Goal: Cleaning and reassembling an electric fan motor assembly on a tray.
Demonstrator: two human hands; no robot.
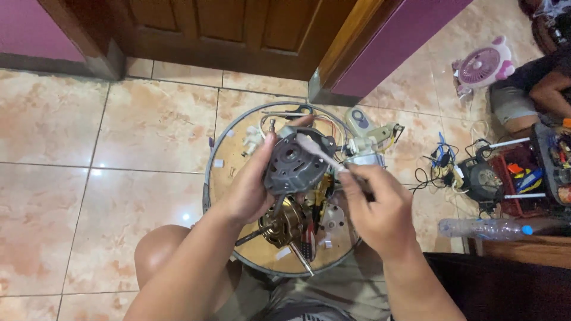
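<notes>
1. Landmark: the round wooden work board with a metal rim [221,178] lies flat on the tiled floor in front of the seated person; all positions below refer to it.
2. Left hand [250,187]: clasped around the grey plastic motor housing cover [295,161], thumb on the near side and fingers behind it, holding it tilted above the middle of the board.
3. Right hand [377,208]: pinched on the handle of a white toothbrush-type cleaning brush [315,150], above the board's right part. The bristle end rests on the upper face of the housing cover.
4. Directly under the housing cover, on the board, lies a copper-wound motor core with a steel shaft [279,224]. A screwdriver with a red-and-black striped handle [306,245] lies just beside it, toward the board's near edge.
5. At the far right edge of the board sit a pale control switch block with coloured wires [369,138] and black-handled scissors [291,110].
6. Well to the right of the board: a clear plastic bottle with a blue cap [482,227] lying on its side, and a small pink desk fan [480,65] near another person's knee.
</notes>
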